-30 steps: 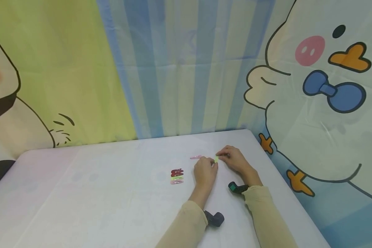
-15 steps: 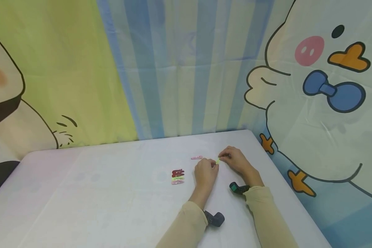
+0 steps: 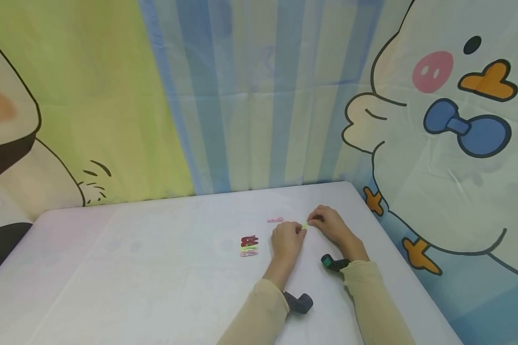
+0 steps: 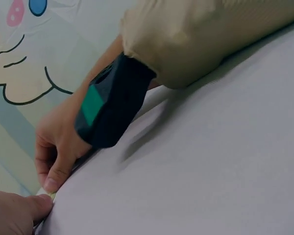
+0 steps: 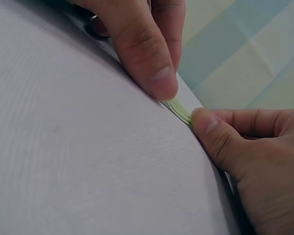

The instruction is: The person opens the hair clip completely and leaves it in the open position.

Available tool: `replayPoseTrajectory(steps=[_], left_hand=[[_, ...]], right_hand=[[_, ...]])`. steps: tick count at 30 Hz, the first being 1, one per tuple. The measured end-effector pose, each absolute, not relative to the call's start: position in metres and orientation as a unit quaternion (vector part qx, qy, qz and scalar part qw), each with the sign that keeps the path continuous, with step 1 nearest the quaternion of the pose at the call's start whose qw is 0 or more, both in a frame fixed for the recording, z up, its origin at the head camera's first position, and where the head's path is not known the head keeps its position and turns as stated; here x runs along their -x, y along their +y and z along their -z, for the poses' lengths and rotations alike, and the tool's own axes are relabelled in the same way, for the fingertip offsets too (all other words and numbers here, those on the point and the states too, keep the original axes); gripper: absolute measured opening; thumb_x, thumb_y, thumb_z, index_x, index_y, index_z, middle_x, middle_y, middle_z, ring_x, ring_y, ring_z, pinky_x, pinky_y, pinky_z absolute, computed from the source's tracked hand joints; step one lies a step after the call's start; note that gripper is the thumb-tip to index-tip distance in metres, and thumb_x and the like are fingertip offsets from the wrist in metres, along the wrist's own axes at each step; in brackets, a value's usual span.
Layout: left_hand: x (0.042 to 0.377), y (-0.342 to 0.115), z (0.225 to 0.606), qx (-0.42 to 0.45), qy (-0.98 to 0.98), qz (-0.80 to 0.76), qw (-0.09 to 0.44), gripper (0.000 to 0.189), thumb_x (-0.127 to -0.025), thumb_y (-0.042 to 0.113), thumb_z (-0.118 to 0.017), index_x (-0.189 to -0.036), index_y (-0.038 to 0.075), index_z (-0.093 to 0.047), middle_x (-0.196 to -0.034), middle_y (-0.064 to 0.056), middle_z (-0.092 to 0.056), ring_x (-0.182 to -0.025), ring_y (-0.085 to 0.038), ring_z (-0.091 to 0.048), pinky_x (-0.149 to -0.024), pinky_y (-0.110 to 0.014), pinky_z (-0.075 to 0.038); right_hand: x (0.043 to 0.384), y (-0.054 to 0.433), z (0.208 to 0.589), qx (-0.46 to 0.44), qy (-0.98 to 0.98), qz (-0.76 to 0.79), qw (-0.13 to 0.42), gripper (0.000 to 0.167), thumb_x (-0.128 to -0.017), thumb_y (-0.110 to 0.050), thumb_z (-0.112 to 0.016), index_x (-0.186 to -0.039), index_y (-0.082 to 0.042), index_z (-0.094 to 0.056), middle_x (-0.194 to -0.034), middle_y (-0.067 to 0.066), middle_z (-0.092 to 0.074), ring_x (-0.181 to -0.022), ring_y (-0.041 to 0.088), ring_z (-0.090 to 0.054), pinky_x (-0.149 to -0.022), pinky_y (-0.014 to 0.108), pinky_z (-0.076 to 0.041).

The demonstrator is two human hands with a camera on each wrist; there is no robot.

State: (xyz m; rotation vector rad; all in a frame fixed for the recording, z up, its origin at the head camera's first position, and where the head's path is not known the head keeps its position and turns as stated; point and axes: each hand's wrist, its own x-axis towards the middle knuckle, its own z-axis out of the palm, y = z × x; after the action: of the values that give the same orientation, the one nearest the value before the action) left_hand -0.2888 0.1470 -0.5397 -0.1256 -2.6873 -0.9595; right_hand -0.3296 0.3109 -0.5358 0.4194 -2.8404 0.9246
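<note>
A small yellow-green hair clip [image 5: 179,111] is pinched between my two hands, its ends covered by fingertips. My left hand [image 3: 287,241] grips one end with thumb and fingers. On the other end, my right hand [image 3: 330,226] pinches with thumb and forefinger. Only a short stretch of the clip shows between the thumbs, close over the white table. A pink hair clip [image 3: 275,220] lies alone just beyond my left hand. To the left of that hand, several hair clips lie stacked in a row: red ones [image 3: 249,244], a yellow-green one [image 3: 249,248] and a pink one [image 3: 249,254].
The white-covered table [image 3: 134,278] spreads left and toward me. Its back edge meets a printed curtain [image 3: 250,120], and a cartoon-print cloth [image 3: 449,201] hangs along the right side. Dark wrist cameras [image 3: 299,303] project from both wrists.
Both hands have edged slightly right with the clip, and my left hand now sits apart from the lone pink clip. The held clip looks lower and more slanted. The view has shifted a little.
</note>
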Motion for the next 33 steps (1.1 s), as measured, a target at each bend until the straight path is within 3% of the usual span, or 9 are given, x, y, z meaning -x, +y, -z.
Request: replayPoseTrajectory(steps=[6, 12, 22, 29, 33], left_hand=[[0.289, 0.140, 0.540, 0.073, -0.925, 0.343, 0.146, 0.011, -0.081, 0.029, -0.075, -0.089, 0.021, -0.077, -0.084, 0.007, -0.074, -0.079, -0.013, -0.068, -0.071, -0.029, -0.051], [0.288, 0.138, 0.541, 0.092, -0.920, 0.350, 0.152, 0.009, -0.082, 0.028, -0.074, -0.088, 0.022, -0.076, -0.082, 0.008, -0.074, -0.074, -0.011, -0.067, -0.066, -0.026, -0.049], [0.293, 0.129, 0.545, 0.095, -0.910, 0.366, 0.167, 0.006, -0.086, 0.024, -0.070, -0.088, 0.019, -0.074, -0.079, 0.006, -0.072, -0.065, -0.007, -0.061, -0.063, -0.023, -0.047], [0.292, 0.131, 0.542, 0.103, -0.889, 0.424, 0.137, 0.009, -0.090, 0.025, -0.065, -0.091, 0.018, -0.071, -0.081, 0.005, -0.071, -0.067, -0.005, -0.059, -0.064, -0.021, -0.046], [0.284, 0.123, 0.539, 0.101, -0.877, 0.453, 0.121, 0.007, -0.089, 0.020, -0.066, -0.089, 0.015, -0.071, -0.078, 0.003, -0.070, -0.065, -0.006, -0.058, -0.063, -0.022, -0.046]], right_hand=[[0.327, 0.313, 0.536, -0.138, -0.938, -0.311, 0.063, 0.010, -0.086, -0.017, -0.069, -0.087, -0.007, -0.068, -0.088, 0.002, -0.064, -0.088, 0.020, -0.056, -0.083, 0.040, -0.046], [0.320, 0.313, 0.535, -0.122, -0.939, -0.314, 0.065, 0.007, -0.087, -0.015, -0.067, -0.089, -0.008, -0.067, -0.091, 0.005, -0.067, -0.090, 0.022, -0.059, -0.085, 0.043, -0.047], [0.315, 0.298, 0.546, -0.085, -0.921, -0.361, 0.119, 0.005, -0.090, -0.013, -0.064, -0.085, -0.011, -0.063, -0.087, 0.006, -0.068, -0.084, 0.021, -0.060, -0.078, 0.038, -0.047], [0.299, 0.289, 0.540, 0.008, -0.917, -0.382, 0.117, 0.008, -0.093, -0.017, -0.061, -0.090, -0.009, -0.063, -0.093, 0.009, -0.067, -0.088, 0.024, -0.057, -0.081, 0.037, -0.045], [0.286, 0.282, 0.533, 0.013, -0.915, -0.392, 0.098, 0.012, -0.092, -0.018, -0.062, -0.092, -0.007, -0.066, -0.094, 0.011, -0.068, -0.090, 0.025, -0.057, -0.081, 0.038, -0.044]])
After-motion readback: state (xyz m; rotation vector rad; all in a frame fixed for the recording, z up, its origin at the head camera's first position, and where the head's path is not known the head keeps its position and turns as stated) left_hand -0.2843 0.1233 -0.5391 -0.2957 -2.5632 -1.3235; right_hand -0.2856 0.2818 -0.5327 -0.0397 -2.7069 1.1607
